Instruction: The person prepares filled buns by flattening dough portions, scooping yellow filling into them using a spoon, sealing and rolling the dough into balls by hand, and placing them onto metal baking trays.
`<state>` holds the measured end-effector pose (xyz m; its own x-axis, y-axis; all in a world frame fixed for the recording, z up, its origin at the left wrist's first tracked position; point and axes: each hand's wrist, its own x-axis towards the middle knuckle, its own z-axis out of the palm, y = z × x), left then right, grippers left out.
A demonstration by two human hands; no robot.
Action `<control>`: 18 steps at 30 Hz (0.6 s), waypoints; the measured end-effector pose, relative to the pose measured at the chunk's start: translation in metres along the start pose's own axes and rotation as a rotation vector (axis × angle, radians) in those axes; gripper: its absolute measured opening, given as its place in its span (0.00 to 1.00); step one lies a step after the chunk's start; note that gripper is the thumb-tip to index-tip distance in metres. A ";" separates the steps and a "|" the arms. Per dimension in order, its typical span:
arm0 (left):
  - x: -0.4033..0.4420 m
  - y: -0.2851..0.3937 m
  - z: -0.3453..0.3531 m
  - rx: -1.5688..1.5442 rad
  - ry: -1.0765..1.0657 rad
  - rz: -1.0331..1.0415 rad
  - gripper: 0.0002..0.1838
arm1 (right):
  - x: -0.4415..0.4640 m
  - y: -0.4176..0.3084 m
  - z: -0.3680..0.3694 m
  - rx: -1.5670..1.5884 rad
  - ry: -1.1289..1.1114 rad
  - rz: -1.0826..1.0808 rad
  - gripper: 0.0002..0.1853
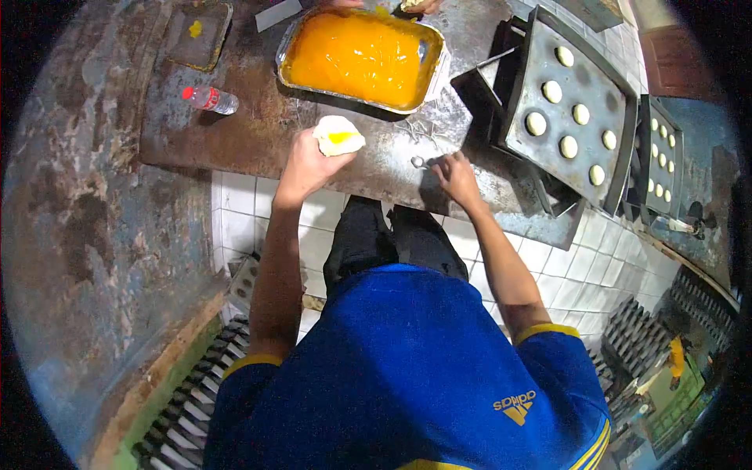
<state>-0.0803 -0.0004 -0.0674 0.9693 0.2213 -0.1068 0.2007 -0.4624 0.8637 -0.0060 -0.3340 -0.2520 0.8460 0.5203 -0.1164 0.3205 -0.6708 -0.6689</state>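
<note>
Well, the broad metal tray (284, 56) of glossy yellow filling (352, 55) sits just beyond your hands, so any scooping looks a short reach. Your hands are apart: the left hand (309, 164) is curled around a dough piece (328, 128), mouth up, near the table's front; the right hand (458, 178) has its fingers by a spoon (417, 162), though I cannot tell whether they grip the handle. A dab of yellow (340, 138) lies in the dough's middle. To fill it well, I'd keep that dab central, keep the rim clean for sealing, and cup lightly so nothing tears

As for room, the worktable (243, 137) ends close below your hands, so work inward from that edge. The baking tray (580, 88), raised at your right, leaves your right arm little sideways swing; the gap between it and the filling looks the easier lane. On your left, mind the bottle (210, 99); at the far rim, mind another person's hand (348, 3)
</note>
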 end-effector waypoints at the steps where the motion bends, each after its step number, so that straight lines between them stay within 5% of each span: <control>1: -0.005 0.008 0.004 0.011 -0.068 -0.003 0.19 | 0.003 -0.010 -0.022 -0.032 -0.015 -0.151 0.23; 4: -0.016 0.028 0.018 0.040 -0.216 0.011 0.19 | 0.022 -0.137 -0.111 0.492 -0.234 -0.250 0.41; 6: -0.020 0.056 0.023 -0.004 -0.393 -0.009 0.20 | 0.020 -0.178 -0.138 0.549 -0.207 -0.510 0.44; 12: -0.027 0.105 0.024 0.021 -0.626 0.045 0.23 | 0.009 -0.192 -0.172 0.460 -0.216 -0.508 0.23; 14: -0.031 0.108 0.022 -0.169 -0.531 0.079 0.27 | 0.002 -0.190 -0.170 0.680 -0.184 -0.315 0.17; 16: -0.037 0.110 0.015 -0.249 -0.540 0.025 0.28 | -0.006 -0.203 -0.178 0.636 -0.091 -0.356 0.15; 18: -0.043 0.105 0.020 -0.699 -0.421 -0.157 0.25 | -0.012 -0.215 -0.178 0.905 -0.119 -0.162 0.14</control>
<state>-0.0978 -0.0754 0.0184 0.9372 -0.1656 -0.3070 0.3384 0.2183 0.9153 -0.0096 -0.2903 0.0242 0.7546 0.6561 -0.0125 -0.0660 0.0570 -0.9962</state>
